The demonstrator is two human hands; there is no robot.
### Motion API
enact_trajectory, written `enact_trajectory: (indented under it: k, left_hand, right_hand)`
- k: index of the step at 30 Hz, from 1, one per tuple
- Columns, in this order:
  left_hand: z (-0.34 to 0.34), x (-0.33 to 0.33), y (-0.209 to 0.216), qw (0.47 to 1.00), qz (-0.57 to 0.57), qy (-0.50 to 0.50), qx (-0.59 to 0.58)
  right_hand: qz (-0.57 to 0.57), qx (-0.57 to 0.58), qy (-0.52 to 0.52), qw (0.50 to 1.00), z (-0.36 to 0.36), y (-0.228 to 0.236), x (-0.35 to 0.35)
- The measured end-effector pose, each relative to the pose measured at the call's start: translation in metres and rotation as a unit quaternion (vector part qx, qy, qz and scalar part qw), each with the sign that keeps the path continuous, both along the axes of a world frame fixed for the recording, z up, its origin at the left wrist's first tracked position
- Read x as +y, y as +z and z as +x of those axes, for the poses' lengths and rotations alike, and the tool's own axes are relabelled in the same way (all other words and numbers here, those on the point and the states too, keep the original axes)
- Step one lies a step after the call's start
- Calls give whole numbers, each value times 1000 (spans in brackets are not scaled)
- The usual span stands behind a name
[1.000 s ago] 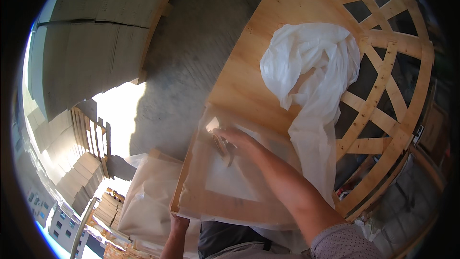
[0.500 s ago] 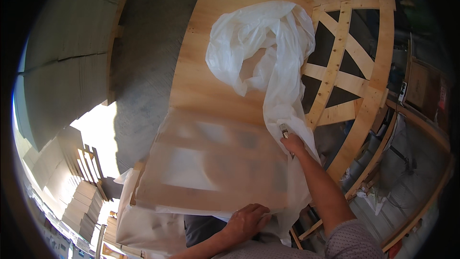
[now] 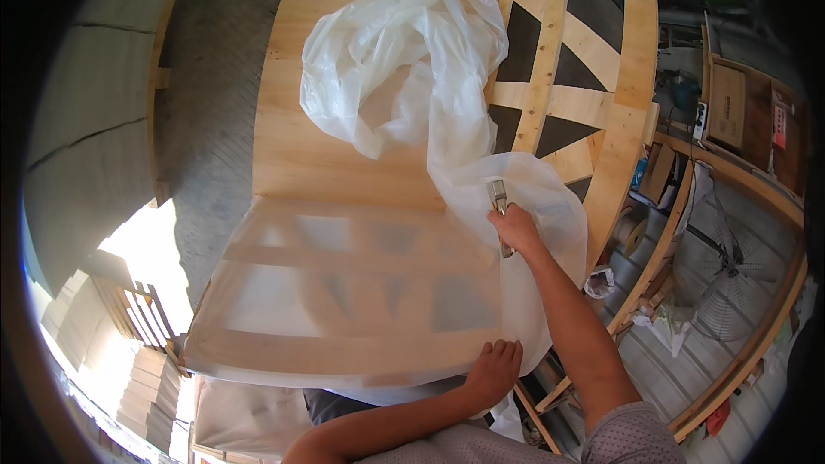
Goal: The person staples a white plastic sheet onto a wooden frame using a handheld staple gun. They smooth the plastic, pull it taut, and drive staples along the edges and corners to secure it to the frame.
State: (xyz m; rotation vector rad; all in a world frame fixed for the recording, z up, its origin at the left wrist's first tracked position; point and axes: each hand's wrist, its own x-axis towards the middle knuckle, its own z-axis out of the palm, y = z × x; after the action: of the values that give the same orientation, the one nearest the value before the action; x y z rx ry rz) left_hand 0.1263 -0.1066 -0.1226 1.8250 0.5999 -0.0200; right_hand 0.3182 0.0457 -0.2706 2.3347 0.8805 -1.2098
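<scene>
A translucent white plastic sheet (image 3: 344,292) covers the near part of a plywood frame, whose slats show through. Its loose, bunched length (image 3: 361,60) lies on the bare plywood panel (image 3: 296,120) and trails down the right side. My right hand (image 3: 516,228) is closed around a narrow silver staple gun (image 3: 498,196), held over the sheet near the frame's right side. At the near edge, my left hand (image 3: 496,371) has its bent fingers closed over the sheet; its thumb is hidden.
Slatted plywood framework (image 3: 554,60) with open gaps rises at the far right. Beyond it are a wooden shelf (image 3: 730,112) and a fan (image 3: 729,266). Large pale panels (image 3: 86,77) stand at the left, past the grey floor (image 3: 215,60).
My left hand has shifted right along the near edge. My right hand has moved slightly up and left with the staple gun, and the sheet beside it now spreads out rightward. The view has shifted.
</scene>
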Motion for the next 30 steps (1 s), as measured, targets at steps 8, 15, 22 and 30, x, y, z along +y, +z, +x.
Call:
enact_trajectory:
  k: [8,15,22,30]
  left_hand:
    - [14,-6,-21,990,6,95,-105]
    - [14,-10,-31,971,35,164,-168]
    - [10,-11,-32,989,-21,5,-149]
    - [11,-13,-36,986,-46,-15,-159]
  right_hand:
    - [-149,197,236,940,-79,-19,-33]
    - [-289,112,267,912,-67,-58,-70]
    - [-298,71,115,945,30,-94,-49]
    - [-381,162,-83,906,10,-83,-59]
